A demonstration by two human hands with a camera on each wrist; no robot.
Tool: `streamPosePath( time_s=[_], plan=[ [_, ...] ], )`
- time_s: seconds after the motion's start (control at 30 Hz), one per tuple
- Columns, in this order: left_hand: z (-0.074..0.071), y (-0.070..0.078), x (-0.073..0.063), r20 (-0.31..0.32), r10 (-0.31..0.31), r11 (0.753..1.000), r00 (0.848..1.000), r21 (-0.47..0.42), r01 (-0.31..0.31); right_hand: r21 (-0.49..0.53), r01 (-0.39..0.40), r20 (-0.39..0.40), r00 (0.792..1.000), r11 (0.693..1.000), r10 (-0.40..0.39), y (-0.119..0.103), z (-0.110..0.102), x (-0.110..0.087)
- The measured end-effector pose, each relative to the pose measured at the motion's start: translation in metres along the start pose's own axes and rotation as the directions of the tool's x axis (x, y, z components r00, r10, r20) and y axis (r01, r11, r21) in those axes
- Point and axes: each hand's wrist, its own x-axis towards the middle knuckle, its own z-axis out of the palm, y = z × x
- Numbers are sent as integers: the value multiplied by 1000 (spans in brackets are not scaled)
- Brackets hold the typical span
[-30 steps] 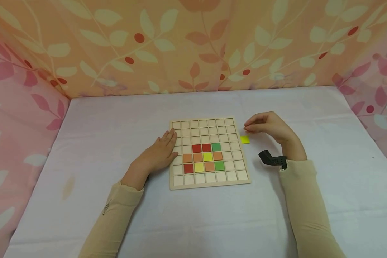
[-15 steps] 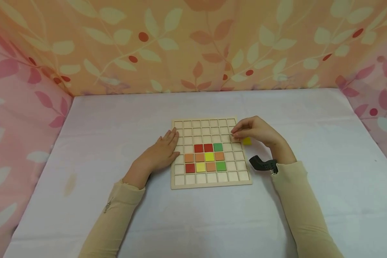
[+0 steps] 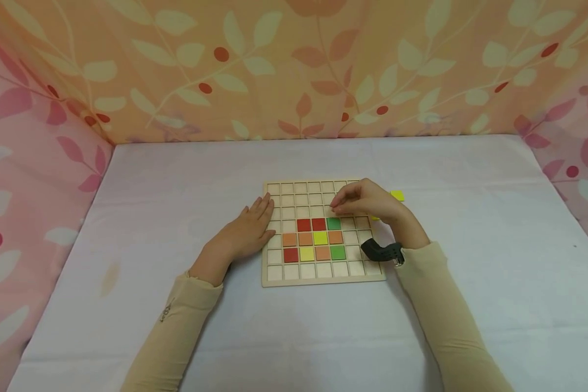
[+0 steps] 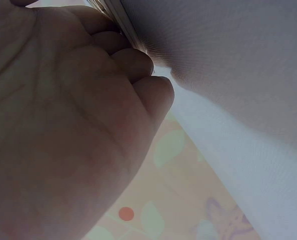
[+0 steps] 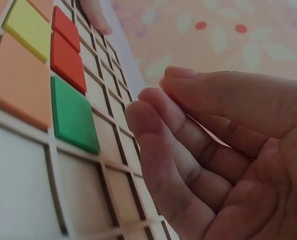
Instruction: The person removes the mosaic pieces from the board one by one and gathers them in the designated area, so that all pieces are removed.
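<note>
A wooden grid board [image 3: 274, 273] lies on the white table with red, orange, yellow and green square tiles in its middle rows. My left hand [image 3: 242, 234] rests flat against the board's left edge, fingers spread; in the left wrist view its palm [image 4: 63, 130] hides much of that edge. My right hand [image 3: 367, 201] hovers over the board's right side, fingers loosely bent, tips just beyond the green tile [image 3: 334, 224]. In the right wrist view no tile shows between my right hand's [image 5: 228, 145] fingertips, which are close to the green tile [image 5: 73, 114].
A yellow tile [image 3: 397, 196] lies on the table right of the board. Another yellow tile [image 3: 375, 218] is mostly hidden by my right hand. A black wrist camera mount [image 3: 382, 251] sticks out from my right wrist. Flowered cloth walls [image 3: 255, 71] surround the white tablecloth [image 3: 176, 179].
My right hand has moved left from beside the board to above its right columns, uncovering a yellow tile on the table. My left hand and the tiles on the board have stayed put.
</note>
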Motion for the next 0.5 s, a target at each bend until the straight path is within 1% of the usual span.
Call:
streamPosePath(
  time_s=[0.23, 0.37, 0.5],
  plan=[
    [0, 0, 1, 7, -1, 1000, 1000, 7, 1, 33, 43, 67, 997, 999, -46, -1, 10, 8],
    [0, 0, 1, 9, 1, 1000, 1000, 12, -1, 28, 44, 94, 995, 999, -46, -4, 15, 13],
    [0, 0, 1, 8, -3, 1000, 1000, 8, 3, 3, 40, 102, 994, 999, -40, -5, 19, 18]
  ],
)
